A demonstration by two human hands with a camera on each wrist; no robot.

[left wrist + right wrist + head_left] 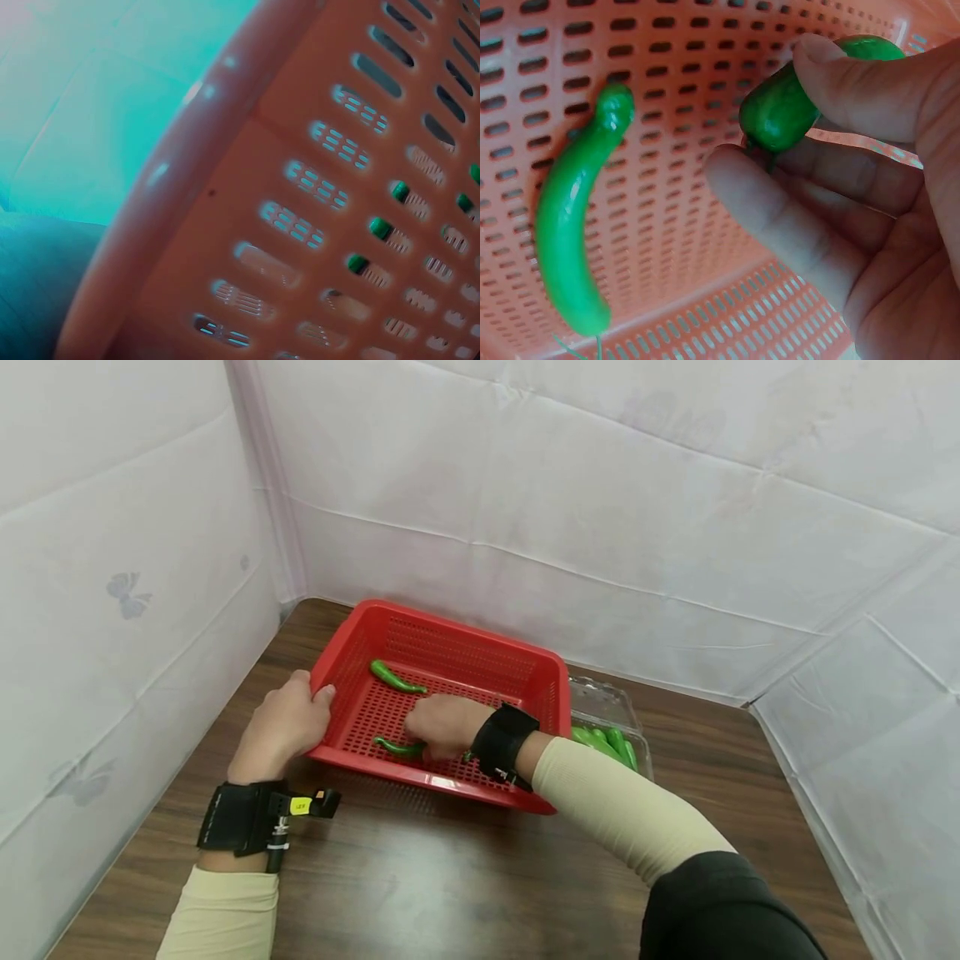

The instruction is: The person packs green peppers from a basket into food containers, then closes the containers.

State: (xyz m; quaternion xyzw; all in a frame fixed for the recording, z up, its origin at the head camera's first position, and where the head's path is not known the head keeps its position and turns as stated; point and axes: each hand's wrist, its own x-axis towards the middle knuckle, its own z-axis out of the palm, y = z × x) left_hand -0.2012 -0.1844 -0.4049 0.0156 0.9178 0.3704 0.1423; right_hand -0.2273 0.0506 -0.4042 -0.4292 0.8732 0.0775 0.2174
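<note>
A red slotted basket [525,672] sits on a wooden table. My left hand [288,722] grips its left rim, thumb over the edge. My right hand [442,727] is down inside the basket; in the right wrist view the right hand [769,112] pinches a green pepper [784,105] between thumb and fingers. Another green pepper [570,225] lies on the basket floor beside it. In the head view one pepper [396,677] lies toward the back and a second pepper [397,747] pokes out from under the right hand. The left wrist view shows only the basket wall [247,247].
A clear plastic container [611,706] with several green peppers [611,743] stands right of the basket, against it. White sheeting walls close in the table at the back and on both sides. Bare wooden tabletop [450,877] stretches in front of the basket.
</note>
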